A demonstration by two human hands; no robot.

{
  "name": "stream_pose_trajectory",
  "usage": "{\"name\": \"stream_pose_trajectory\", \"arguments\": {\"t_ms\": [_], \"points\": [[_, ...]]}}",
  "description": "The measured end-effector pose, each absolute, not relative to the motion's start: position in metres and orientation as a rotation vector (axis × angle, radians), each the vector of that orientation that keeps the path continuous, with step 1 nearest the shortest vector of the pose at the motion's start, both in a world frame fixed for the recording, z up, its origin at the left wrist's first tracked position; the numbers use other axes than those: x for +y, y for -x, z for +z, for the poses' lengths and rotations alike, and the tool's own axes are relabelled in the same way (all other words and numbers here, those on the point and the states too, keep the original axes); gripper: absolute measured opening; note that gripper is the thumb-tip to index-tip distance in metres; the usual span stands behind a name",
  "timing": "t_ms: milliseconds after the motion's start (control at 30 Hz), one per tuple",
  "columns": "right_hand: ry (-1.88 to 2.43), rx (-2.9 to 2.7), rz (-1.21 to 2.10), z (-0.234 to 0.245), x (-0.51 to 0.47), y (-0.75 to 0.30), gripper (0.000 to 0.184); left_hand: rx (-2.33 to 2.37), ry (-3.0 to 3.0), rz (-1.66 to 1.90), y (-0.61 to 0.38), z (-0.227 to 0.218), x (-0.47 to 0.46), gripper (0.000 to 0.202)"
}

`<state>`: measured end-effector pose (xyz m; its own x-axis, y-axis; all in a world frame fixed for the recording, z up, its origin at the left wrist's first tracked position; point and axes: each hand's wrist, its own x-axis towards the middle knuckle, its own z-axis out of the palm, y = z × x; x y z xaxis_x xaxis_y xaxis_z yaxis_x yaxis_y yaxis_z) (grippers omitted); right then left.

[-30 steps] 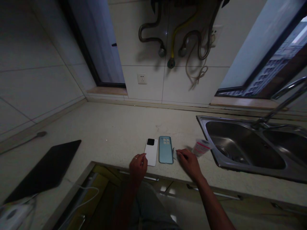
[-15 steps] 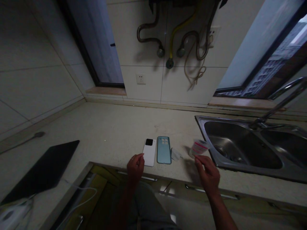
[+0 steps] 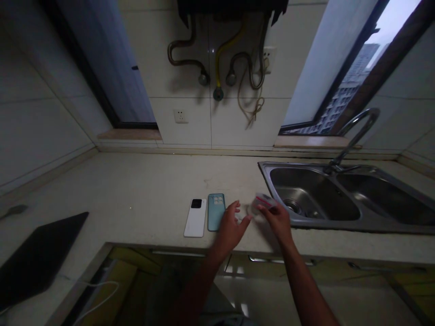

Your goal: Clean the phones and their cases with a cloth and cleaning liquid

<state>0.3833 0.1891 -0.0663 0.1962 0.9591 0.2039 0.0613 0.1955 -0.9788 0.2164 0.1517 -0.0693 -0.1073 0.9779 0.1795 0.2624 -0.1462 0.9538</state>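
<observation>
A white phone (image 3: 195, 218) and a teal phone case (image 3: 216, 211) lie side by side, backs up, near the counter's front edge. My left hand (image 3: 231, 225) hovers just right of the teal case with its fingers spread and nothing in it. My right hand (image 3: 277, 218) reaches to a small clear packet with pink print (image 3: 262, 201) beside the sink, fingertips on it. Whether the fingers grip the packet is unclear in the dim light.
A steel double sink (image 3: 343, 199) with a curved tap (image 3: 355, 132) fills the counter's right side. A black board (image 3: 36, 258) lies at the near left with a white cable (image 3: 98, 294) by it. Hoses (image 3: 217, 54) and a wall socket (image 3: 181, 116) are on the tiled wall behind.
My left hand left the white phone and moved right past the teal case. My right hand went from the counter edge to the packet. The view shifted right.
</observation>
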Motion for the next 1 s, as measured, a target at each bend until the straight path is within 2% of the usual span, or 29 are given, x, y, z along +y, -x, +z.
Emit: {"name": "stream_pose_trajectory", "arguments": {"t_ms": [67,233,367,567,833,1000], "points": [[1.127,-0.976,0.947,-0.061,0.179,-0.372,0.045,1.344,-1.261,1.349,-0.220,-0.073,0.152,0.065],[0.864,-0.591,1.312,-0.050,0.162,-0.343,0.045,1.031,-0.876,1.394,-0.213,-0.061,0.140,0.076],[0.788,-0.546,1.451,-0.047,0.161,-0.331,0.048,1.055,-0.699,1.450,-0.202,-0.050,0.132,0.077],[0.762,-0.588,1.509,-0.055,0.165,-0.322,0.054,1.119,-0.644,1.469,-0.187,-0.057,0.135,0.091],[0.823,-0.714,1.417,-0.061,0.171,-0.305,0.045,1.204,-0.725,1.641,-0.180,-0.080,0.148,0.078],[0.816,-0.664,1.312,-0.062,0.169,-0.293,0.044,1.355,-0.819,1.694,-0.185,-0.087,0.160,0.063]]}}
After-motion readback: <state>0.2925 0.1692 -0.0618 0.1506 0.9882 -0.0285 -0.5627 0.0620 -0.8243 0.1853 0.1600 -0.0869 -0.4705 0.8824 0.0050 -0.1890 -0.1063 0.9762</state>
